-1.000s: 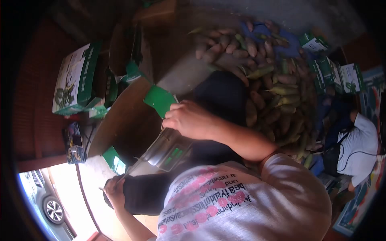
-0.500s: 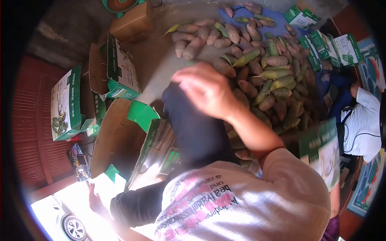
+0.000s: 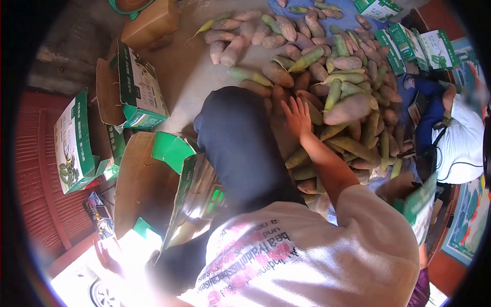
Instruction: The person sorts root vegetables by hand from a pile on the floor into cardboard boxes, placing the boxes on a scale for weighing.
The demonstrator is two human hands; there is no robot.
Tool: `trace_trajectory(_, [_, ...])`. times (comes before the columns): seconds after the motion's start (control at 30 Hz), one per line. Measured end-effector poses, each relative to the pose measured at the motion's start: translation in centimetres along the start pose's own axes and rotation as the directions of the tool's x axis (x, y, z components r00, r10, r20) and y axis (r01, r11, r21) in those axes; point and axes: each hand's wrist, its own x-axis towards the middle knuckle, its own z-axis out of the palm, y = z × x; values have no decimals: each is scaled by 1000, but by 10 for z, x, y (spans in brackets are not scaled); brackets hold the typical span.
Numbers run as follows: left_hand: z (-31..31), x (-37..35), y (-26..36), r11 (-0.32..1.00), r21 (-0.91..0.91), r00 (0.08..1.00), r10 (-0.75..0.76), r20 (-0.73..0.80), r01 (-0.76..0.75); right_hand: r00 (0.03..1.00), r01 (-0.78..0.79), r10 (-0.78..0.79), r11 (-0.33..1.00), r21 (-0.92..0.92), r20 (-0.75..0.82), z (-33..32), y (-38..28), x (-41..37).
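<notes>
Right hand: the right hand [image 3: 298, 116] is stretched out at the centre of the frame, fingers spread and palm down, resting on the near edge of the produce pile [image 3: 353, 66]. It pinches nothing.
Left hand: the left hand [image 3: 105, 256] is low in the lower left corner, washed out by glare, and whether it is spread or closed around anything cannot be told.
Pile: long green and brown pieces are heaped on the floor [image 3: 189, 71], filling the upper centre and upper right of the frame.
Nearest piece: a thick brown piece [image 3: 350, 108] lies just right of the spread fingers. Its long axis runs roughly left to right, tipped slightly upward at the right end.
Bearing: the pile lies ahead and to the right of the person's dark-clothed knee [image 3: 240, 138]. The right hand is on it and the left is well apart from it.
Open carton: an open carton [image 3: 143, 179] with green flaps sits left of the knee, between the two hands.
Background: another person in a white top [image 3: 460, 143] crouches at the right edge, beside the pile.
</notes>
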Motion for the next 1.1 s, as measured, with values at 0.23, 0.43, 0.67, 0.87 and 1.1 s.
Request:
trace_trajectory(0.23, [13, -9, 4, 951, -194, 970, -242, 20, 241, 952, 27, 24, 986, -163, 305, 45, 32, -44])
trace_trajectory(0.43, [40, -8, 6, 939, -238, 961, -270, -64, 248, 971, -77, 105, 988, 135, -216, -33, 42, -11])
trace_trajectory(0.67, [42, -2, 5, 937, -253, 957, -271, -99, 239, 979, -76, 93, 992, 98, -180, -103, 131, 44])
trace_trajectory(0.87, [34, -4, 1, 928, -282, 949, -287, -127, 243, 809, 330, -5, 831, -448, 588, -45, 141, 17])
trace_trajectory(1.1, [33, 7, 0, 922, -317, 946, -284, -158, 223, 791, 371, 9, 788, -491, 611, -1, 126, 40])
